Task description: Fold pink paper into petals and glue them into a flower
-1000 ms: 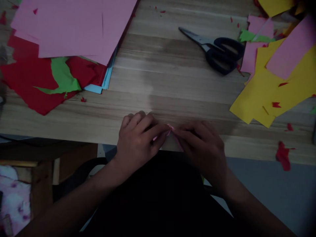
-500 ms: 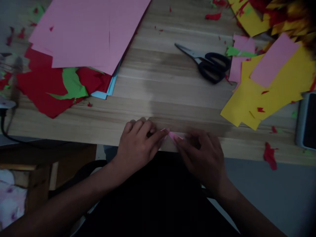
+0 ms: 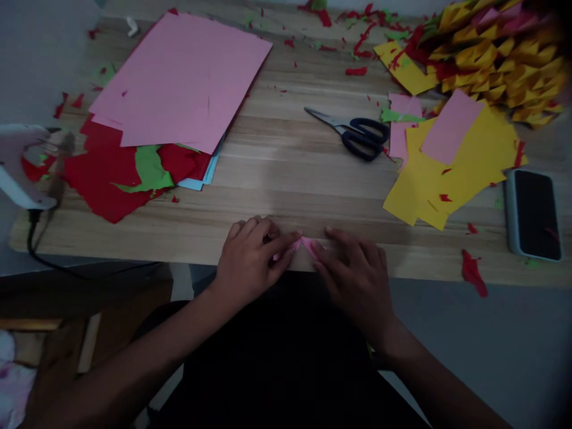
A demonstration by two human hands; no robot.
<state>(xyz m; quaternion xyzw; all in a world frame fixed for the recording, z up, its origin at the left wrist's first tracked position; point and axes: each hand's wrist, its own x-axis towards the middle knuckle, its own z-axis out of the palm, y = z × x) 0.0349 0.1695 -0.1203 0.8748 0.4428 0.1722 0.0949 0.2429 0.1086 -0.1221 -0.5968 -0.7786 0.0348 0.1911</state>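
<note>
A small folded piece of pink paper [image 3: 304, 243] lies at the front edge of the table, its peak pointing away from me. My left hand [image 3: 250, 253] pinches its left side between thumb and index finger, the other fingers curled. On its right side, the thumb and fingers of my right hand [image 3: 355, 268] press the paper, and one finger stretches forward over the wood. Much of the paper is hidden beneath my fingers. Beyond my hands lie dark-handled scissors [image 3: 364, 138], their blades pointing left.
Pink sheets [image 3: 179, 83] top red paper [image 3: 105, 185] at left. A white glue gun [image 3: 22, 167] with a cord stands beyond. Yellow paper [image 3: 473, 161], a phone [image 3: 536, 214] and a folded yellow paper piece [image 3: 500, 65] occupy the right. Scraps litter the table [image 3: 277, 185].
The view has shifted back, bringing the glue gun and whole phone into sight. My hands stay on the pink paper, which now shows a peaked fold; a right finger has stretched forward.
</note>
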